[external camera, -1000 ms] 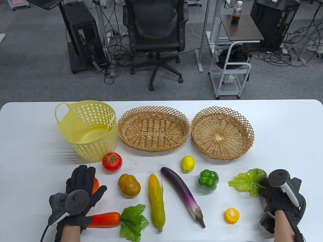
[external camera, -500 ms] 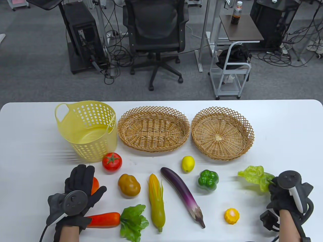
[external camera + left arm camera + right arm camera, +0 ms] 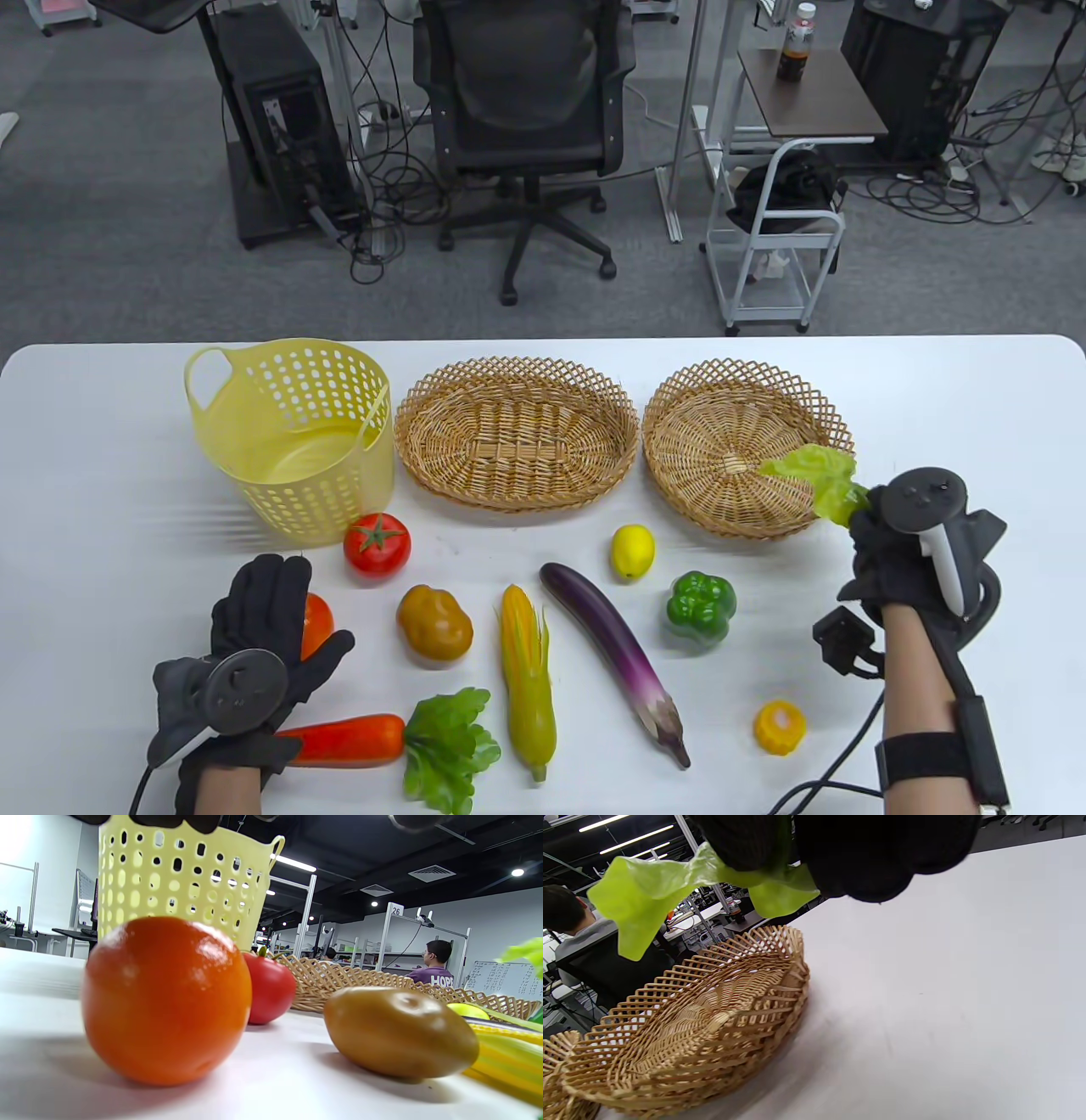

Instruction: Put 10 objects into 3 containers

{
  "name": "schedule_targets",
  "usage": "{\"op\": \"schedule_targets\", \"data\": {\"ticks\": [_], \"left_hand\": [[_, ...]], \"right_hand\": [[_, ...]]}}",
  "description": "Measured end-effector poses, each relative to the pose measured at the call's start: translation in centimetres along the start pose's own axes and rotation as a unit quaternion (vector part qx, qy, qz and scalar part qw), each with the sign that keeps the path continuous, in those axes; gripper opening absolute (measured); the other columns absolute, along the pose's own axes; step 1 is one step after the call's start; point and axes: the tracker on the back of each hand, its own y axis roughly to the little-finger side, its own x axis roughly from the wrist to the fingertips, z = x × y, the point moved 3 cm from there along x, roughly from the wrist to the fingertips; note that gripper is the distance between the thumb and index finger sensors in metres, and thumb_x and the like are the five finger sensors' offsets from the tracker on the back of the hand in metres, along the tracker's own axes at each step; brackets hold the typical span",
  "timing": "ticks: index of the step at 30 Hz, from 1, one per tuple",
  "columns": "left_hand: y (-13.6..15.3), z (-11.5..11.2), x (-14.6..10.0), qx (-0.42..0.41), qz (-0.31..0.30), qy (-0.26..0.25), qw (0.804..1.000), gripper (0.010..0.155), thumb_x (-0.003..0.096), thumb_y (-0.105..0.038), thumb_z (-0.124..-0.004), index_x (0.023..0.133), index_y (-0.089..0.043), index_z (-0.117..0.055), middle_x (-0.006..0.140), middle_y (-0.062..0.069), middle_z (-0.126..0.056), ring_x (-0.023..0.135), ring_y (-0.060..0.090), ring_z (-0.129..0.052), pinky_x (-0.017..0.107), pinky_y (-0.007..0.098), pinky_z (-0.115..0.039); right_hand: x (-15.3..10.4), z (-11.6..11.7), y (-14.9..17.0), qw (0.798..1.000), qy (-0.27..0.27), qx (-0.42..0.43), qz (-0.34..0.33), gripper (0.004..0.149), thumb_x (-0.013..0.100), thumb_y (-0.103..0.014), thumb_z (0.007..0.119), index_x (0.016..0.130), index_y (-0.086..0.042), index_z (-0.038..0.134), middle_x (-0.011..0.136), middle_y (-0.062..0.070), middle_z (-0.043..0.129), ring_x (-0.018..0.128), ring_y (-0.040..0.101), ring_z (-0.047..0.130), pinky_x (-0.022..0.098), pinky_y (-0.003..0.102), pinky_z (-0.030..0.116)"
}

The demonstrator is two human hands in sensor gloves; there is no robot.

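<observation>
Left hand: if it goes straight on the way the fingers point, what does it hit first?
Probably the orange fruit right under the left hand's fingertips; beyond it, the yellow basket. Contact is unclear.

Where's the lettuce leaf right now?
Table view, right side: the lettuce leaf is held by the right hand over the near right rim of the round basket.

My black cloth gloves (image 3: 259,607); woven wicker baskets (image 3: 747,399); perforated plastic tub (image 3: 293,437); glossy orange (image 3: 165,999); smooth matt white worktop (image 3: 950,407).
</observation>
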Motion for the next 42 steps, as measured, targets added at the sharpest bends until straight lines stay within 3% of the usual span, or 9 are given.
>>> {"op": "schedule_targets", "data": {"ticks": [5,8,12,17,23,26,33,36,42], "left_hand": [[0.2,0.1,-0.1,-0.003,0.004,-0.006,1.0,0.087,0.0598,-0.065,-0.056,0.119,-0.008,-0.027,0.119,0.033,-0.033,0.109,0.061,-0.038,0.067,0.077,-0.047],[0.2,-0.8,0.3,0.009,0.009,0.015,1.0,0.087,0.0599,-0.065,-0.056,0.119,-0.008,-0.026,0.119,0.032,-0.033,0.11,0.06,-0.038,0.067,0.077,-0.048],[0.3,-1.0,0.4,0.009,0.012,0.022,1.0,0.087,0.0603,-0.065,-0.055,0.119,-0.008,-0.025,0.119,0.033,-0.032,0.11,0.06,-0.037,0.067,0.076,-0.048],[0.2,-1.1,0.4,0.016,0.011,0.025,0.999,0.087,0.0602,-0.064,-0.056,0.119,-0.008,-0.026,0.119,0.033,-0.032,0.11,0.06,-0.038,0.067,0.076,-0.048],[0.0,-1.2,0.4,0.011,0.007,0.029,0.999,0.086,0.0603,-0.064,-0.056,0.119,-0.008,-0.027,0.119,0.032,-0.032,0.11,0.06,-0.038,0.067,0.076,-0.048],[0.0,-1.2,0.4,0.009,0.005,0.029,1.0,0.086,0.0603,-0.064,-0.056,0.119,-0.008,-0.027,0.12,0.032,-0.032,0.11,0.06,-0.037,0.068,0.076,-0.048],[0.2,-1.3,0.5,0.002,0.006,0.033,0.999,0.086,0.0603,-0.065,-0.056,0.119,-0.009,-0.028,0.12,0.032,-0.032,0.11,0.059,-0.038,0.068,0.076,-0.048],[0.2,-1.4,0.5,-0.009,0.006,0.036,0.999,0.086,0.0605,-0.065,-0.056,0.119,-0.008,-0.028,0.12,0.032,-0.032,0.11,0.06,-0.037,0.068,0.076,-0.048],[0.2,-1.5,0.6,-0.011,0.005,0.039,0.999,0.086,0.0605,-0.065,-0.056,0.119,-0.009,-0.028,0.12,0.032,-0.032,0.11,0.06,-0.037,0.068,0.076,-0.048]], "right_hand": [[1.9,1.4,-3.3,1.0,-0.015,-0.003,0.0,0.041,0.062,-0.033,0.071,0.101,-0.024,0.062,0.085,0.02,0.082,0.064,0.032,0.086,0.053,0.048,0.074],[2.9,2.6,-4.6,1.0,-0.015,-0.003,-0.001,0.042,0.061,-0.034,0.073,0.1,-0.022,0.064,0.082,0.02,0.087,0.058,0.03,0.093,0.047,0.044,0.079],[3.5,4.2,-5.2,0.999,-0.028,0.01,-0.019,0.056,0.06,-0.036,0.074,0.109,-0.02,0.051,0.092,0.021,0.08,0.065,0.032,0.091,0.051,0.044,0.079],[3.1,3.8,-4.2,0.999,-0.034,0.013,-0.03,0.056,0.059,-0.035,0.075,0.108,-0.017,0.053,0.09,0.019,0.082,0.062,0.031,0.092,0.049,0.044,0.079],[0.5,1.9,-1.8,0.996,-0.061,-0.038,-0.051,0.058,0.059,-0.037,0.075,0.108,-0.014,0.054,0.093,0.024,0.08,0.065,0.037,0.09,0.051,0.048,0.077],[-1.3,1.9,-0.3,0.988,-0.125,-0.075,-0.054,0.064,0.059,-0.042,0.073,0.111,-0.013,0.05,0.1,0.027,0.073,0.073,0.043,0.085,0.056,0.054,0.073],[-6.5,4.4,2.4,0.956,-0.234,-0.147,-0.097,0.072,0.057,-0.045,0.075,0.114,-0.014,0.045,0.111,0.029,0.061,0.085,0.049,0.077,0.061,0.06,0.068],[-8.0,6.1,3.3,0.935,-0.286,-0.18,-0.103,0.074,0.056,-0.046,0.076,0.114,-0.013,0.044,0.109,0.028,0.064,0.08,0.046,0.081,0.057,0.055,0.072],[-9.5,8.9,4.2,0.916,-0.326,-0.211,-0.103,0.076,0.054,-0.047,0.078,0.113,-0.01,0.047,0.105,0.028,0.068,0.074,0.044,0.085,0.052,0.051,0.076]]}}
